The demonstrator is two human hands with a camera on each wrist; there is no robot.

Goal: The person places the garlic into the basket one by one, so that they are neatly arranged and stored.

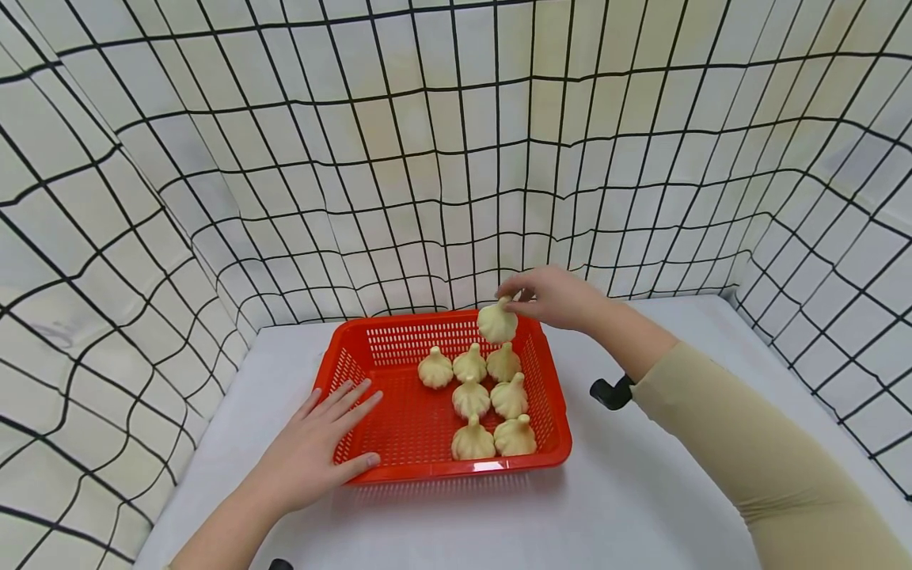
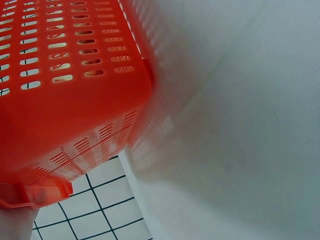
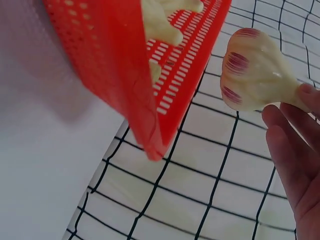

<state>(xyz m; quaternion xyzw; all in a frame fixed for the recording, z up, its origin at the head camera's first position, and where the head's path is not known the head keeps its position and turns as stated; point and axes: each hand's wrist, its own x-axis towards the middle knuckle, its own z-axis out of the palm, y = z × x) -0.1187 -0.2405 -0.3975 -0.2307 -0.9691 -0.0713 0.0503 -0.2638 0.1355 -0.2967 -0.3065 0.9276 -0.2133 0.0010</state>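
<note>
My right hand pinches a garlic bulb by its stem, above the far right corner of a red plastic basket. In the right wrist view this garlic bulb shows purple-red streaks on its base, and the fingers and thumb meet at the stem. Several more garlic bulbs sit in the basket's right half, stems mostly up. With fingers spread, my left hand rests over the basket's left rim. The left wrist view shows mainly the basket's slotted outer wall.
A white cloth-like surface lies under the basket. Black grid netting over white sheeting rises at the back and both sides. A black strap-like piece shows by the right wrist.
</note>
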